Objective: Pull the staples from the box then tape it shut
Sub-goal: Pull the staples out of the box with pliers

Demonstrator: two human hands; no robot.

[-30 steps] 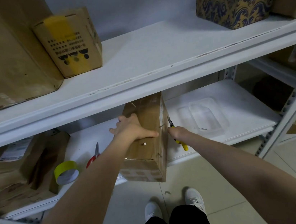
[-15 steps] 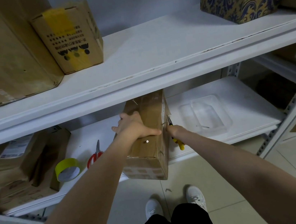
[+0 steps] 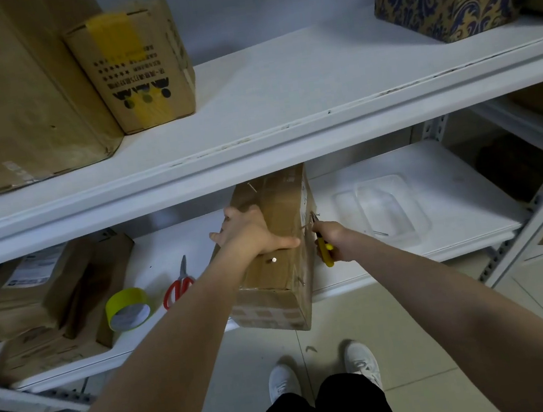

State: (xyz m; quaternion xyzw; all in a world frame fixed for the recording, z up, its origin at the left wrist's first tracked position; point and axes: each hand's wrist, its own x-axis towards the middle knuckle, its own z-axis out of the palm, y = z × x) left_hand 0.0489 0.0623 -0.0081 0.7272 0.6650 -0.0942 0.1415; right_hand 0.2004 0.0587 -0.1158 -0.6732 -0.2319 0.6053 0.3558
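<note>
A long brown cardboard box (image 3: 279, 274) lies on the lower white shelf, its near end sticking out over the shelf edge. My left hand (image 3: 249, 233) rests flat on the box top, thumb along the right edge. My right hand (image 3: 331, 241) grips yellow-handled pliers (image 3: 324, 250) whose tip is at a thin metal staple (image 3: 305, 226) sticking out of the box's right edge. A small metal pin head (image 3: 273, 259) shows on the top, and another staple (image 3: 300, 281) sits near the front corner. A roll of yellow tape (image 3: 128, 309) lies to the left.
Red-handled scissors (image 3: 178, 285) lie between the tape and the box. A clear plastic tray (image 3: 384, 208) holding a staple sits on the shelf to the right. Brown boxes (image 3: 31, 282) fill the shelf's left end. The upper shelf (image 3: 284, 100) overhangs the box's far end.
The view has shifted a little. My right hand has drawn the pliers slightly back from the box edge, with a staple showing at the tip. My left hand stays on the box.
</note>
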